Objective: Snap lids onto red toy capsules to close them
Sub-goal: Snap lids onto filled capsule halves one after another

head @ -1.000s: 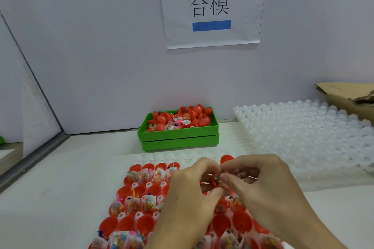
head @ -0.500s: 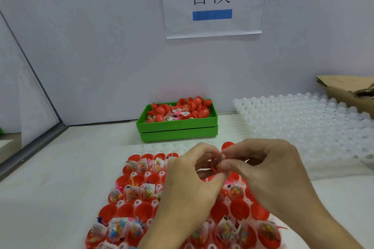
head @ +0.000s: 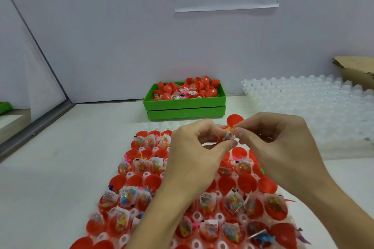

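Left of frame, tray rows: we see open red capsule halves [head: 139,182] sitting in a white cell tray [head: 197,216], many with small toy packets [head: 127,196] poking above their rims; we judge that a packet standing proud can get caught in the seam and stop a lid from snapping.

Centre, left hand [head: 194,159]: our thumb and fingers are curled in toward the middle, pinching a small capsule piece with a toy packet [head: 227,136]; how much red shell lies under the fingers we cannot tell.

Centre, held capsule: it hangs above the tray's upper rows, between both hands; if our pinch slips it could drop and knock the loose packets below.

Centre back, green bin [head: 184,105]: it holds red capsules heaped near the rim, well apart from our hands.

Right of centre, right hand [head: 283,147]: our fingertips are together, clamped on the same packet from the right; pulling unevenly could tear the packet, we think.

Right of frame, empty white trays [head: 307,107]: stacked beside the work, not at risk.
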`<state>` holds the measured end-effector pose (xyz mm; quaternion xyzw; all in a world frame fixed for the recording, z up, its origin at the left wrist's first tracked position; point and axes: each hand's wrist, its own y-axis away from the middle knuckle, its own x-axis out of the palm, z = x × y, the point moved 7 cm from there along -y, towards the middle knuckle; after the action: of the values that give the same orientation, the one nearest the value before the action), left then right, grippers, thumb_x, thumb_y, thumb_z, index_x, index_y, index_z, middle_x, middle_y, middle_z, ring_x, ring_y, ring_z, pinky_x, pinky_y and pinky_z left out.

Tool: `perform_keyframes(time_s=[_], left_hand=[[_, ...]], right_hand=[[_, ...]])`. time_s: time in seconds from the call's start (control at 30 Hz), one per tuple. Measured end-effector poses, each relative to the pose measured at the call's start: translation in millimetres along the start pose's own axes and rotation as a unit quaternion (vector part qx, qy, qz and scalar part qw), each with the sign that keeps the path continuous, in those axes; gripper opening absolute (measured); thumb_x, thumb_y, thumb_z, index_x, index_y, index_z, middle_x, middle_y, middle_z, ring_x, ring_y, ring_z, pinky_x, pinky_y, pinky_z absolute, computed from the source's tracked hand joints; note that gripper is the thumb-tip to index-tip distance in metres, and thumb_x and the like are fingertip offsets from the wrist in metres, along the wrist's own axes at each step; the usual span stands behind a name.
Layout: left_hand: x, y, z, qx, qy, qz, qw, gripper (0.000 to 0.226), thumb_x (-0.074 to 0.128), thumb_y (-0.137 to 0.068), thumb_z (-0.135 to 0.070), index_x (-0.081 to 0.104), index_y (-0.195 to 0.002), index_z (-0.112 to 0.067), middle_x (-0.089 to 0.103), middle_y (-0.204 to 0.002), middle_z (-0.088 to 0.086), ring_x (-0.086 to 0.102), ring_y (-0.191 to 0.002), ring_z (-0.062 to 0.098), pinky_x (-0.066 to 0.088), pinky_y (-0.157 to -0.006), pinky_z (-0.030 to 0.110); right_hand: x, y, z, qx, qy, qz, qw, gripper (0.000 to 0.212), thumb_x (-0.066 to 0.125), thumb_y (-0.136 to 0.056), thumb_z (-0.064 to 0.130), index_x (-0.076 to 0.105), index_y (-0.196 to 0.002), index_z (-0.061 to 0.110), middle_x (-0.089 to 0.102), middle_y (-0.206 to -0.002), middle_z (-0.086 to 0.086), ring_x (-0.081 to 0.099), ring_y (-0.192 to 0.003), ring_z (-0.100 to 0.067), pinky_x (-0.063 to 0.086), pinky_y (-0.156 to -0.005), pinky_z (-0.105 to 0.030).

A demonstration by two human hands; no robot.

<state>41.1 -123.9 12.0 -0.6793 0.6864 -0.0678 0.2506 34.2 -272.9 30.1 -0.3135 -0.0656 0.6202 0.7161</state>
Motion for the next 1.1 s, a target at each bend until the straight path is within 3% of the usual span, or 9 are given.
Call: perform_keyframes(time_s=[0.1,0.37,0.5,0.67,0.77,0.97,1.1], left_hand=[[-1.5,0.1,-2.1,0.003,0.017,-0.014,1.000,0.014,0.085,-0.074,-0.012,0.076,-0.076,-0.023,0.076,-0.082,-0.014,0.072,-0.077,-0.001,0.052,-0.066,0.009],[-2.9,-0.4,-0.2,0.013,0.041,-0.031,0.999,0.008,0.083,-0.076,-0.016,0.078,-0.081,-0.020,0.076,-0.081,-0.011,0.073,-0.077,0.003,0.055,-0.069,0.013],[-5.0,-2.2,3.0,-0.006,0.104,-0.015,0.994,0.007,0.082,-0.077,-0.016,0.077,-0.079,-0.019,0.078,-0.081,-0.002,0.076,-0.081,0.015,0.059,-0.072,0.023],[-3.8,-2.3,1.3,-0.010,0.141,0.027,0.990,0.015,0.080,-0.070,-0.024,0.077,-0.082,-0.014,0.078,-0.084,0.002,0.076,-0.082,0.020,0.061,-0.075,0.028],[-2.9,-2.8,2.8,-0.015,0.119,0.035,0.992,0.015,0.080,-0.069,-0.025,0.077,-0.082,-0.016,0.078,-0.085,0.000,0.076,-0.082,0.018,0.061,-0.077,0.028],[-2.6,-2.9,7.9,-0.033,0.079,0.024,0.996,0.009,0.080,-0.081,-0.013,0.078,-0.087,-0.020,0.077,-0.094,-0.009,0.075,-0.084,0.012,0.060,-0.078,0.024],[-3.5,-2.2,3.4,-0.004,0.025,0.000,1.000,0.012,0.081,-0.080,-0.016,0.078,-0.087,-0.025,0.076,-0.081,-0.013,0.073,-0.076,0.004,0.056,-0.068,0.015]], right_hand=[[-0.3,-0.6,-4.5,0.012,-0.024,-0.009,1.000,0.016,0.076,-0.081,0.010,0.076,-0.072,0.023,0.073,-0.067,0.010,0.070,-0.064,-0.009,0.058,-0.063,-0.029],[0.9,-0.5,-11.5,0.037,-0.068,0.002,0.997,0.013,0.075,-0.082,0.014,0.077,-0.073,0.022,0.072,-0.066,0.005,0.068,-0.062,-0.008,0.050,-0.055,-0.012],[-15.1,-2.6,-22.2,0.071,-0.095,-0.061,0.991,0.020,0.058,-0.095,0.022,0.074,-0.084,0.023,0.070,-0.071,0.004,0.065,-0.066,-0.008,0.050,-0.058,-0.021],[11.1,2.2,-39.8,0.218,-0.232,0.074,0.945,0.037,0.046,-0.095,0.040,0.073,-0.105,0.017,0.077,-0.097,-0.004,0.073,-0.089,-0.020,0.052,-0.072,-0.036],[11.2,0.6,-34.6,0.189,-0.252,0.085,0.945,0.032,0.052,-0.090,0.035,0.074,-0.106,0.016,0.076,-0.100,-0.005,0.073,-0.092,-0.021,0.055,-0.073,-0.034],[-7.8,-5.5,-19.8,0.075,-0.143,0.075,0.984,0.032,0.067,-0.072,0.029,0.075,-0.103,0.030,0.077,-0.093,0.007,0.073,-0.085,-0.010,0.057,-0.070,-0.019],[-4.9,-4.9,-11.8,0.024,-0.124,0.097,0.987,0.033,0.076,-0.072,0.003,0.077,-0.098,0.024,0.078,-0.091,0.007,0.073,-0.087,-0.010,0.057,-0.071,-0.017]])
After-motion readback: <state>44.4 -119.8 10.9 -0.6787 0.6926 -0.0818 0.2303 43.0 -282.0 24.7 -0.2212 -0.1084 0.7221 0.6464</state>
